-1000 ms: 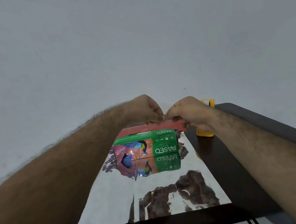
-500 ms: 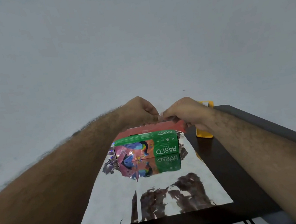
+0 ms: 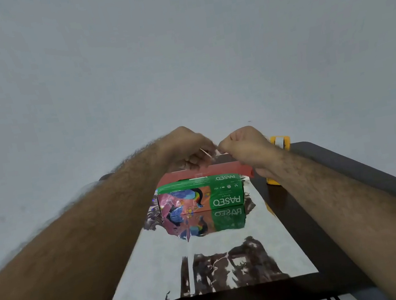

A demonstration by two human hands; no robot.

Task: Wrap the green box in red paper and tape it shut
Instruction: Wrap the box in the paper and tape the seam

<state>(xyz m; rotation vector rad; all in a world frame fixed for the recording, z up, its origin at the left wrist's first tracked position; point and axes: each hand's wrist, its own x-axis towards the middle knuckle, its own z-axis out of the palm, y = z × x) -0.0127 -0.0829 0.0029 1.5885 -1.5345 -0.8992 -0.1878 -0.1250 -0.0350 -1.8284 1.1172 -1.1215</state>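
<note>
The green box (image 3: 200, 195) is seen to be printed card with a smooth, slightly glossy face, its lettering and coloured print sharply shown. Under the green box a sheet of paper (image 3: 208, 258) is laid whose upturned side is mirror-bright and foil-like, so that the box and the arms are reflected in it, with fine crinkles showing. Behind the green box the same paper is turned up as a red strip (image 3: 223, 169) with a matt finish. The table (image 3: 315, 240) around the sheet is dark, smooth and faintly shiny. To the right of the green box a yellow item (image 3: 280, 142) of plastic look is partly hidden. The wall (image 3: 177, 50) is plain and matt.
</note>
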